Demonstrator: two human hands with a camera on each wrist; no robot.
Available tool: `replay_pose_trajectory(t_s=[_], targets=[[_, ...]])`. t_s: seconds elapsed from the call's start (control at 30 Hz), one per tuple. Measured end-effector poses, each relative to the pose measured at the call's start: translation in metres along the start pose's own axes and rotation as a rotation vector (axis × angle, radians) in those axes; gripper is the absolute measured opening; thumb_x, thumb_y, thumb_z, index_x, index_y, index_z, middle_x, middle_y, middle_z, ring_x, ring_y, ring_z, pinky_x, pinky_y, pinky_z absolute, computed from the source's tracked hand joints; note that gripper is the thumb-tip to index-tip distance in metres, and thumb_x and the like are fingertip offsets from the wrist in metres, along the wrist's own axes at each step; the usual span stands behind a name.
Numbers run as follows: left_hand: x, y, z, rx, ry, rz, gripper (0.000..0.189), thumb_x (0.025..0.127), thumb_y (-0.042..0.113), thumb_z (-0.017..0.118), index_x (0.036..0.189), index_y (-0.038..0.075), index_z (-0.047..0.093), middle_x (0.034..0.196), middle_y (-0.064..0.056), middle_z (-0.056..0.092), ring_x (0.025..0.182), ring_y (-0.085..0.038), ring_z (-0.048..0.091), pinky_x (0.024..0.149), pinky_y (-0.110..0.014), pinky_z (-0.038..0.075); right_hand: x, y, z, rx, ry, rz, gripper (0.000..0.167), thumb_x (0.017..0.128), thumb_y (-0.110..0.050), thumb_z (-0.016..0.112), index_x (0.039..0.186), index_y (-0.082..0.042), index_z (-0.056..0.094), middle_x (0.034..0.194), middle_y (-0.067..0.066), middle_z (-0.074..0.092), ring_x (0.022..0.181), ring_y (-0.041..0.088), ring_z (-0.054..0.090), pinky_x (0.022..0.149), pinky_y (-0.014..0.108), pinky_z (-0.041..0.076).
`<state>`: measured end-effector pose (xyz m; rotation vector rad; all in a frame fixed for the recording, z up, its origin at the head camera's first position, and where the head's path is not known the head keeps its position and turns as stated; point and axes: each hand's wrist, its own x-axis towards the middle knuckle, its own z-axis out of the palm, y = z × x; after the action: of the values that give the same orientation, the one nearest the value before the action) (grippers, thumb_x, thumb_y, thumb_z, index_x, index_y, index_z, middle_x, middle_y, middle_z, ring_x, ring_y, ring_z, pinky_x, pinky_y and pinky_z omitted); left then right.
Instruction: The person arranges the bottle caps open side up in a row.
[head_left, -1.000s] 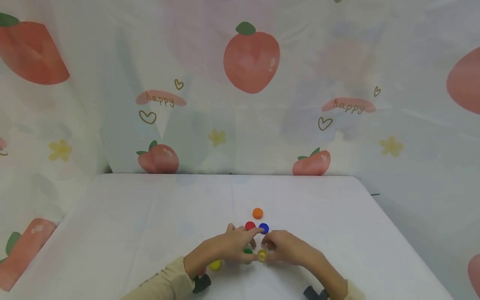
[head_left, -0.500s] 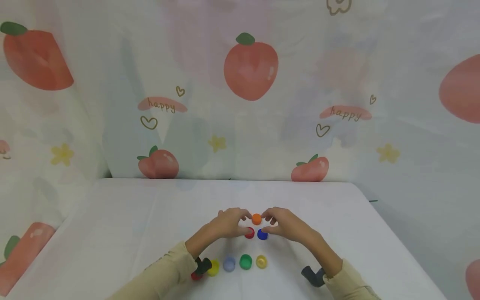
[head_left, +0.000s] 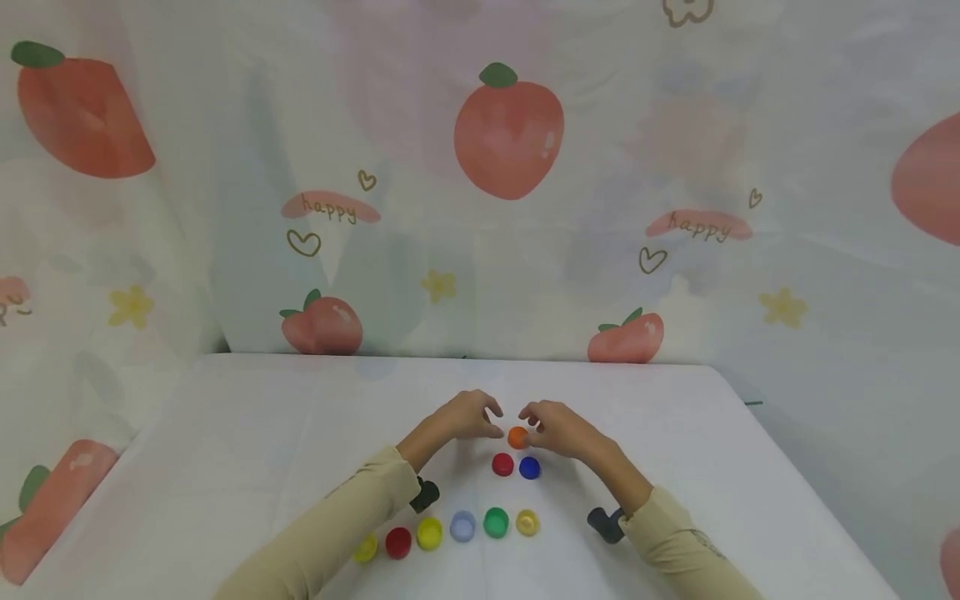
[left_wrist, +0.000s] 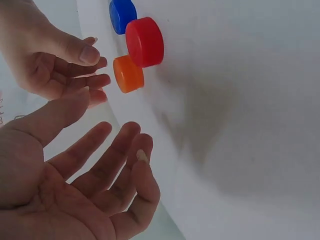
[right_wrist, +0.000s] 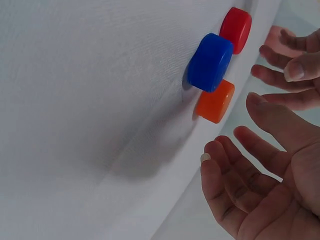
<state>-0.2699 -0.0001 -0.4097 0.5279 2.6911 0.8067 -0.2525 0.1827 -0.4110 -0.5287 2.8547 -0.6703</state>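
My left hand [head_left: 468, 414] hovers over the table just left of an orange bottle cap [head_left: 517, 437], its fingers loosely bent around nothing. On the cap's other side my right hand [head_left: 558, 427] mirrors it, thumb overlapping the cap in the head view. Both wrist views show a gap between the fingers and the orange cap [left_wrist: 128, 73]. A red cap [head_left: 502, 464] and a blue cap [right_wrist: 210, 62] sit side by side, nearer to me than the orange one, so the three form a small triangle. Both palms hold nothing.
Closer to me runs a row of caps: yellow [head_left: 365, 548], dark red [head_left: 398, 542], yellow [head_left: 430, 533], pale blue [head_left: 462, 526], green [head_left: 496, 522] and gold [head_left: 527, 522]. All lie on a white-covered table [head_left: 270, 467]. A peach-printed curtain [head_left: 420, 167] hangs behind.
Both hands have moved away from me, from the green and gold caps past the red and blue ones, to either side of the orange cap. The near row has come into view.
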Motion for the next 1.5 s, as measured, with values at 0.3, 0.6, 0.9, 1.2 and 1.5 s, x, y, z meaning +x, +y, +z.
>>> replay_pose_trajectory(t_s=[0.3,0.6,0.9,1.2,1.5], targets=[[0.013,0.0,0.009,-0.008,-0.009,-0.069,0.031,0.082,0.021,0.075,0.11,0.009,0.068,0.098,-0.005,0.065,0.088,-0.018,0.061,0.079,-0.032,0.051,0.007,0.0,0.007,0.015,-0.048,-0.012,0.037,0.079,-0.011,0.076,0.113,-0.002,0.063,0.096,0.007,0.063,0.089,0.022,0.06,0.079,0.035,0.052],[0.02,-0.001,0.015,-0.019,-0.029,-0.092,0.023,0.083,0.018,0.074,0.102,0.006,0.07,0.09,-0.005,0.065,0.081,-0.017,0.06,0.077,-0.032,0.051,0.012,0.001,0.011,0.016,-0.078,-0.021,0.032,0.08,-0.008,0.075,0.109,-0.001,0.064,0.09,0.004,0.063,0.084,0.018,0.058,0.079,0.034,0.051],[0.022,0.002,0.02,0.006,-0.031,-0.077,0.02,0.082,0.018,0.074,0.099,0.007,0.072,0.086,-0.002,0.065,0.077,-0.016,0.057,0.077,-0.035,0.05,0.011,0.002,0.011,0.002,-0.069,-0.009,0.027,0.078,-0.007,0.076,0.102,-0.001,0.065,0.085,0.003,0.061,0.078,0.016,0.057,0.077,0.032,0.052],[0.02,0.005,0.019,-0.052,-0.025,-0.056,0.022,0.086,0.017,0.069,0.104,0.003,0.07,0.087,-0.004,0.066,0.076,-0.016,0.057,0.076,-0.033,0.05,0.011,0.004,0.01,0.04,-0.003,-0.065,0.027,0.08,-0.008,0.075,0.103,-0.004,0.062,0.087,0.003,0.063,0.08,0.016,0.059,0.075,0.032,0.052],[0.019,0.001,0.013,-0.204,0.099,0.01,0.029,0.089,0.026,0.067,0.103,0.0,0.068,0.077,0.0,0.062,0.068,-0.015,0.056,0.062,-0.026,0.049,0.01,-0.001,0.004,0.139,0.099,-0.094,0.028,0.081,-0.013,0.075,0.104,-0.007,0.061,0.09,0.002,0.064,0.083,0.016,0.061,0.073,0.03,0.053]])
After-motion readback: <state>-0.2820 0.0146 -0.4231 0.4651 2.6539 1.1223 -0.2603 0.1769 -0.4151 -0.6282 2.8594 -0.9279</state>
